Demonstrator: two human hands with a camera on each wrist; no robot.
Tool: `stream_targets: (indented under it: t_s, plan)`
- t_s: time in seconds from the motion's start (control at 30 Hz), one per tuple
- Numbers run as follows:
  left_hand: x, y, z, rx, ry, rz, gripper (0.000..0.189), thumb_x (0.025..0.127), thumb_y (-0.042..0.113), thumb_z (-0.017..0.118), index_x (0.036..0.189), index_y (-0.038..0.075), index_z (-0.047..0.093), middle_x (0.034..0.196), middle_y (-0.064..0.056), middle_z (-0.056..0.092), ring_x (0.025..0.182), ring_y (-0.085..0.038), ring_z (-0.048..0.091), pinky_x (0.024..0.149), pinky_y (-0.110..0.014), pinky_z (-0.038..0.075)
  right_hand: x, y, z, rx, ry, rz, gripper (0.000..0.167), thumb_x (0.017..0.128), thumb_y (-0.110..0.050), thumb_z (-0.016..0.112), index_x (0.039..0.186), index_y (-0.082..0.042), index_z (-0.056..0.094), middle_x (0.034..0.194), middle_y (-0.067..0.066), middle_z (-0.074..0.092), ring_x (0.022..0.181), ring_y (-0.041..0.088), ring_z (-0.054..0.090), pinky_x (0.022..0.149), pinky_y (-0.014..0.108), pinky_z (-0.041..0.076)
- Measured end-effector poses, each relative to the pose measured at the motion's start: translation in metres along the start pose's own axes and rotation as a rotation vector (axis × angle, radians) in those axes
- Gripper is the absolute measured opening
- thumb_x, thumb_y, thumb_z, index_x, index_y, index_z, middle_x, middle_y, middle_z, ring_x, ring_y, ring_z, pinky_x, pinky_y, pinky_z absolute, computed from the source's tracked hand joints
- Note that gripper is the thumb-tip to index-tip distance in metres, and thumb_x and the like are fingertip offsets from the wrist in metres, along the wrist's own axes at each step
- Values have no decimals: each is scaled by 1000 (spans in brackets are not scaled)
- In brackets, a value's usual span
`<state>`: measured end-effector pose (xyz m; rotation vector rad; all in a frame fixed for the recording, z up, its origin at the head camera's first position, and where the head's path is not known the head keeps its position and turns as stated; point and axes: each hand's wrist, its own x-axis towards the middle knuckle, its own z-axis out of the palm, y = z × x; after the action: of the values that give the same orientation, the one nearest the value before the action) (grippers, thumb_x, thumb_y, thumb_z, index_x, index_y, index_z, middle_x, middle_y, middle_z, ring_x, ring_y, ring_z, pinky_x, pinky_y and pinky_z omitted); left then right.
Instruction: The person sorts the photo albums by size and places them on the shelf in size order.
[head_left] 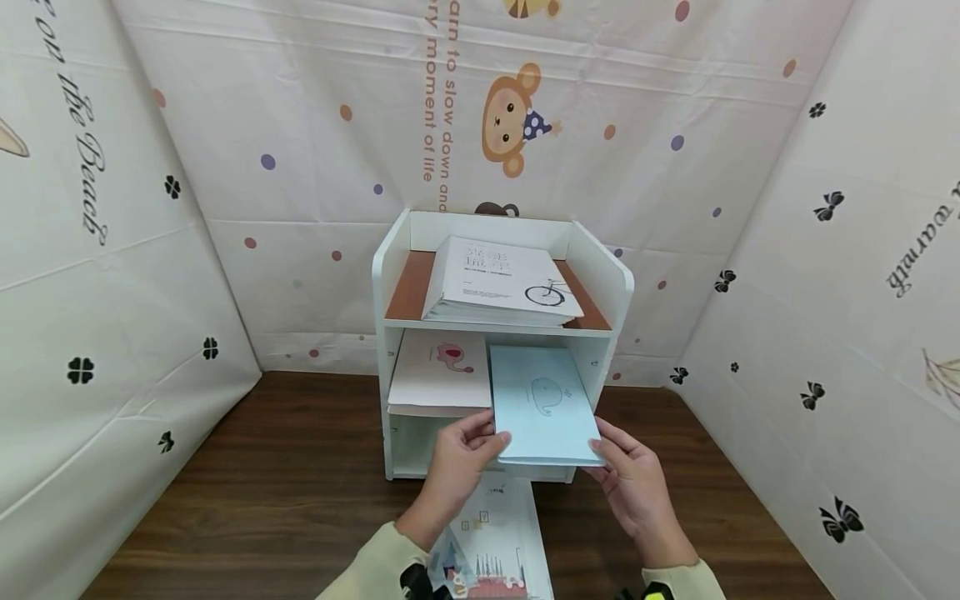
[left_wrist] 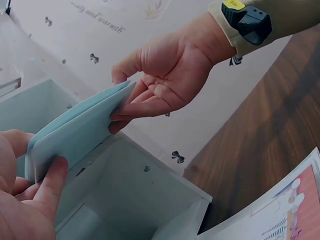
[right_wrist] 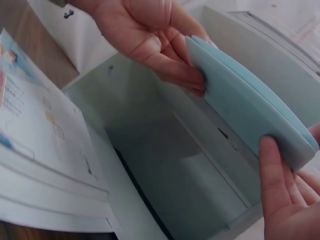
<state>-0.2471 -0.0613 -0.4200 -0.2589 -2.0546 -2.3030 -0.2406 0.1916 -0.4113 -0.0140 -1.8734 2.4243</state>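
Note:
A light blue booklet [head_left: 543,408] with a line-drawn whale on its cover lies between my two hands, its far end inside the right half of the shelf unit's middle level. My left hand [head_left: 459,458] pinches its near left corner, thumb on top and fingers below. At the near right corner my right hand [head_left: 633,487] grips it the same way. Both wrist views show the booklet [left_wrist: 75,130] edge-on, its layers slightly parted. Beside it on that level lie white booklets [head_left: 427,375] with a pink elephant on the top cover.
The white shelf unit [head_left: 617,292] stands against a patterned cloth backdrop. White books [head_left: 487,283] with a bicycle drawing are stacked on its brown top board. Below is an open lower compartment [right_wrist: 170,155]. Illustrated white books [head_left: 498,525] lie on the wooden table before it, between my forearms.

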Motion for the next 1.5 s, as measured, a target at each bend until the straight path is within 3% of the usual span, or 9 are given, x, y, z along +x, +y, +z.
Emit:
stream_targets:
  t_s: [0.17,0.4,0.63,1.23,1.5]
  plan:
    - [-1,2,-5,44,-29,-7,60,91,30,80,140,2,60,120,-13,68,106,-15,68,86,-20,60,0,-3,-5,-84,-51,-18,56,100,-12,66,148,8,46,118,-9,75,99,13,76,87,30,62]
    - [-6,2,-12,80,-130,26,68,85,22,85,144,4,57,121,-12,70,107,-18,70,87,-20,60,0,-6,-15,-295,-138,-31,68,93,-12,76,152,0,44,144,18,61,107,13,73,91,32,61]
    - [-6,0,-17,93,-169,37,70,85,17,86,146,3,55,124,-13,69,107,-18,70,88,-20,60,7,-6,-26,-430,-206,-47,76,88,-11,82,154,-5,44,152,22,51,110,11,72,91,27,60]
    - [5,-6,-17,93,-146,42,67,85,17,85,143,1,57,121,-13,70,107,-20,72,87,-22,61,18,-1,-29,-438,-192,-42,75,87,-19,83,152,-7,47,148,18,57,112,16,73,93,29,60]
    - [4,-7,-13,112,-91,70,60,86,18,84,139,1,61,119,-14,72,105,-18,72,85,-20,61,22,0,-31,-394,-203,-73,69,90,-15,80,150,-1,49,142,19,61,106,18,75,88,35,63]
